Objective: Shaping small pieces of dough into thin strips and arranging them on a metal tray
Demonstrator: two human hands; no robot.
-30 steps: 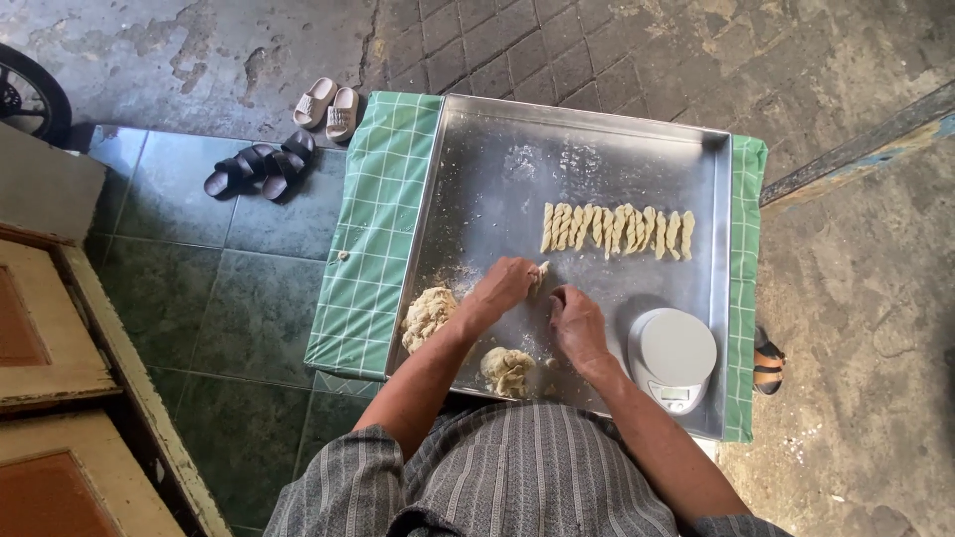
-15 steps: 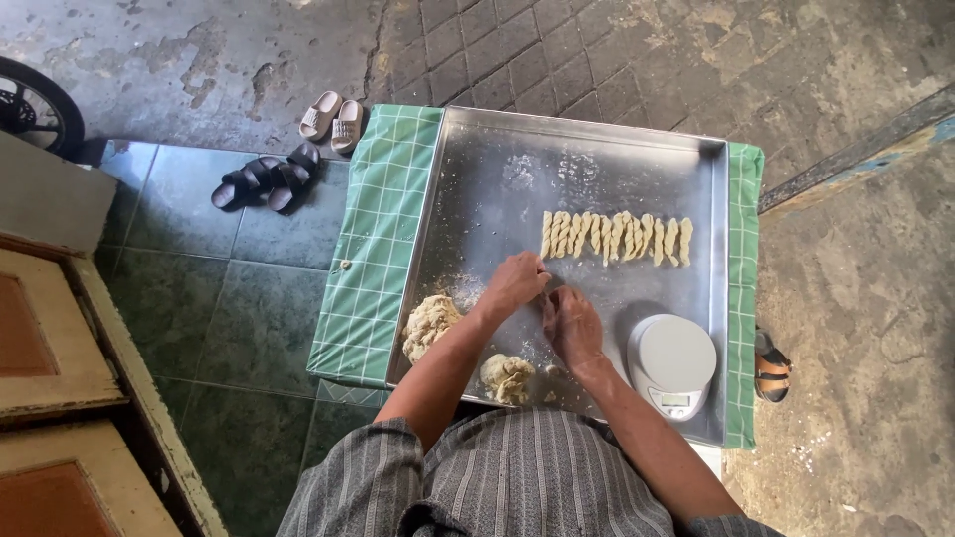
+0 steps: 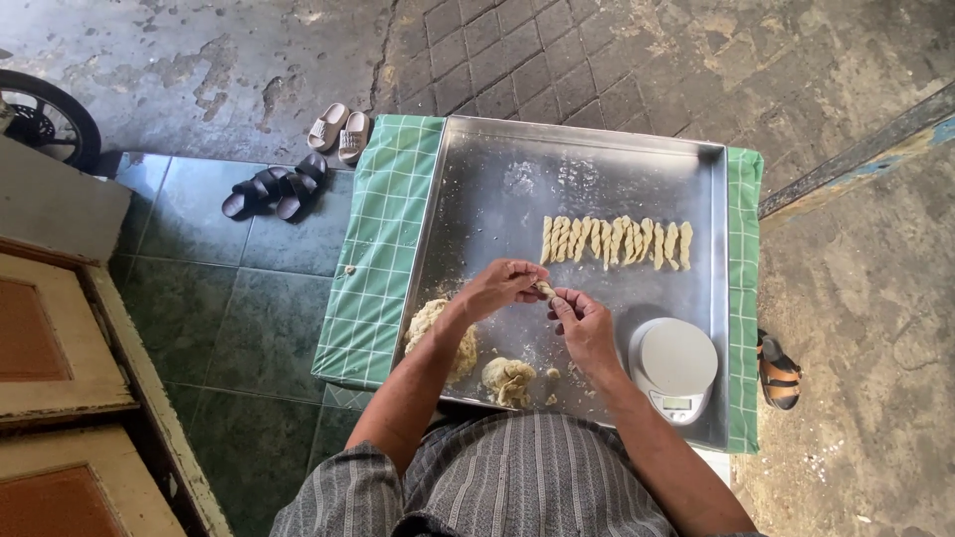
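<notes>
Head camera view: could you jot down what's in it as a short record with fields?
Surface: metal tray on a green checked cloth
Left hand: pinches one end of a small dough piece
Right hand: holds the other end of it
Finished pieces: row of twisted dough sticks, apart from the hands
Raw dough: two lumps at the tray's near edge
Other tool: round kitchen scale right of the hands
Floor: dark sandals and pale sandals left of the table
</notes>
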